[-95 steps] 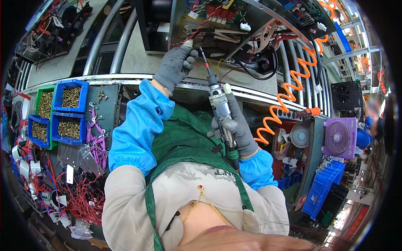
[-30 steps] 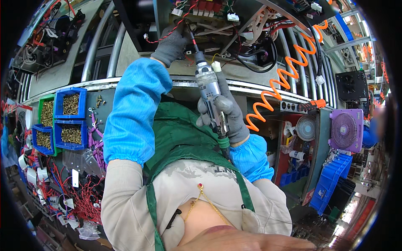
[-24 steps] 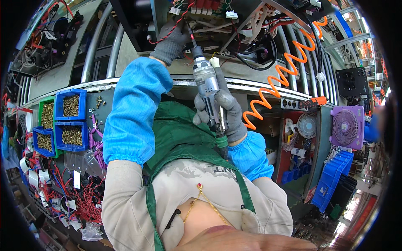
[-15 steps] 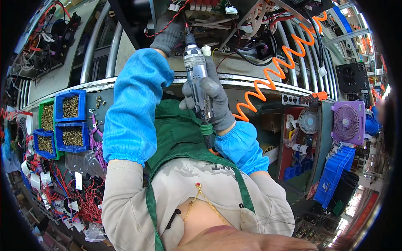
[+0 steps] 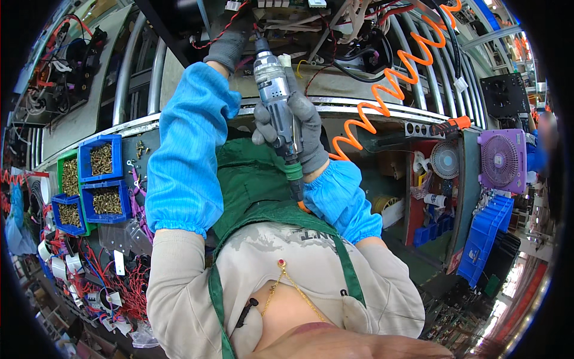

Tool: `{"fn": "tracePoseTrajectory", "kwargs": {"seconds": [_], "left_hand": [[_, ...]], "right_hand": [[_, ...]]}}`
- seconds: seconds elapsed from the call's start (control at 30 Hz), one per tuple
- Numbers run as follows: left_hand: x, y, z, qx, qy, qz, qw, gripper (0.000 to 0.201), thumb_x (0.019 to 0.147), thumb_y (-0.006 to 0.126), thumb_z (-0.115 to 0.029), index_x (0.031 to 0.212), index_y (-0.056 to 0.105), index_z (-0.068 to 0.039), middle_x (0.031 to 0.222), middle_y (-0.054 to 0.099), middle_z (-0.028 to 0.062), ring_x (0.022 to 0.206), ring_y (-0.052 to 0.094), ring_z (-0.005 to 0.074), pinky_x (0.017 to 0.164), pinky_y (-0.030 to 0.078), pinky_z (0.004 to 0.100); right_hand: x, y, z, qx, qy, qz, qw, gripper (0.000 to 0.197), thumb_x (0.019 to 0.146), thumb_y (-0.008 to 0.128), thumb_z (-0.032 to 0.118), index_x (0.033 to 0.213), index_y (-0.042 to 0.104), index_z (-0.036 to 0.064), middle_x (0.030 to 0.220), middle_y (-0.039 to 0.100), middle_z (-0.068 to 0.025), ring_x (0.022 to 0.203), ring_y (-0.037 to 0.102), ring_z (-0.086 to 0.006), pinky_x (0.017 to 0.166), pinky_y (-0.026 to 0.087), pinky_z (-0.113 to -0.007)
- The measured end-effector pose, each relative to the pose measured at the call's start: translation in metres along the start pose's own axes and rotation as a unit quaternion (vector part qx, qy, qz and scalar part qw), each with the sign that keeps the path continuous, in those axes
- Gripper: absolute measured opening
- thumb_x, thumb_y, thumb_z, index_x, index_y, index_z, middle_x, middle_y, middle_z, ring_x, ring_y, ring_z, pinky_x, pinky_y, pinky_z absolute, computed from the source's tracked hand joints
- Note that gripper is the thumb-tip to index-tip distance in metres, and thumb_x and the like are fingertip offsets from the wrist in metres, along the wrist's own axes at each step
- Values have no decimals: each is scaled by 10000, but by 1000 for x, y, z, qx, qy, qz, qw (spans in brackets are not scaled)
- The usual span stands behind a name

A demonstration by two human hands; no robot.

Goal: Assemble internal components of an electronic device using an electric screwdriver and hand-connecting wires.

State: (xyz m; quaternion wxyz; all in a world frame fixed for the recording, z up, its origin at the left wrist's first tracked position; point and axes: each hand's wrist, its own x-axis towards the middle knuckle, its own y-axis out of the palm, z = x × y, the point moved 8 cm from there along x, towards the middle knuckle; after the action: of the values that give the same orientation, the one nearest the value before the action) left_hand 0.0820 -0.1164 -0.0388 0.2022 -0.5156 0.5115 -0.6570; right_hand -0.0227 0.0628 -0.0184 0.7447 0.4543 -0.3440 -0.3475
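My right hand (image 5: pixel 307 124), in a grey glove, is wrapped round a silver air screwdriver (image 5: pixel 272 87) with a green hose fitting at its rear. The tool's bit points away from me into an opened chassis (image 5: pixel 170 27) with wires and connectors. My left hand (image 5: pixel 229 49), gloved in dark grey, reaches into that chassis beside the bit. Its fingers are lost in shadow, so what they touch or hold cannot be made out. Close to the left hand runs a twisted red and black wire (image 5: pixel 222 37).
An orange coiled air hose (image 5: pixel 382 99) stretches over the rollers at right. Blue bins (image 5: pixel 100 178) of brass-coloured screws stand on the left bench, with red wire bundles (image 5: pixel 128 281) nearer. At right are a purple fan (image 5: pixel 503 160) and a blue crate (image 5: pixel 487 239).
The view has shifted and turned slightly. The screwdriver now leans more to the left, still in my right hand, and my left hand stays by the bit inside the chassis.
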Motion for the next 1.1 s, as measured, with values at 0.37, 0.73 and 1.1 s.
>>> {"fn": "tracePoseTrajectory", "kwargs": {"seconds": [0.37,0.73,1.1], "left_hand": [[7,-7,1,-48,-27,-82,995,249,716,633,-102,953,600,-32,878,639,180,802,617,352,699,511,393],[33,14,10,-80,-42,-43,995,233,758,598,-120,979,590,-44,905,632,178,813,611,346,702,507,386],[26,26,23,-108,-77,-1,991,221,799,563,-138,1004,579,-57,931,625,175,824,606,340,705,503,380]], "right_hand": [[16,29,-18,-93,-27,-123,988,786,858,521,119,1450,44,322,1001,561,-169,599,620,-217,468,580,-377],[18,29,-17,-38,-30,-124,991,788,853,548,131,1453,66,298,832,534,-154,543,607,-241,477,582,-399],[22,31,-16,-125,-38,-156,979,694,899,512,165,1444,96,272,790,595,-185,544,643,-273,490,586,-425]]}}
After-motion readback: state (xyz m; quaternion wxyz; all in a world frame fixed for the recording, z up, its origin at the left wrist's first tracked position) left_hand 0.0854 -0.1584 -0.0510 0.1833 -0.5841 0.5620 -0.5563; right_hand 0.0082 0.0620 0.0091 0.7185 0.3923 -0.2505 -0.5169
